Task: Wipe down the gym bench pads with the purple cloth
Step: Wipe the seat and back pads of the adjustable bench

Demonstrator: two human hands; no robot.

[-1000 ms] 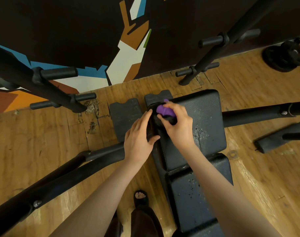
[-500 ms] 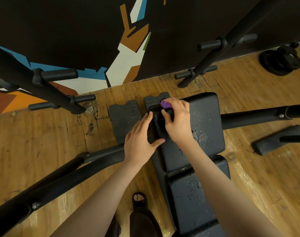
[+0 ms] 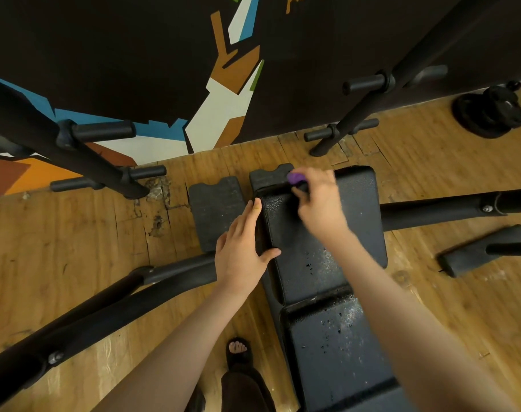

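Purple cloth, bunched small, sits at the far edge of the grainy black leather pad, pinched by the right hand. Left hand lies flat, fingers straight, against the pad's side.

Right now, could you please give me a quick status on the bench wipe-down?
Right hand grips purple cloth at far edge of back pad. Left hand flat on pad's left side. Seat pad speckled. Nothing in the way.

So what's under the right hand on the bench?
A purple cloth peeks past the right hand, on the black padded bench pad. Most of the cloth is covered.
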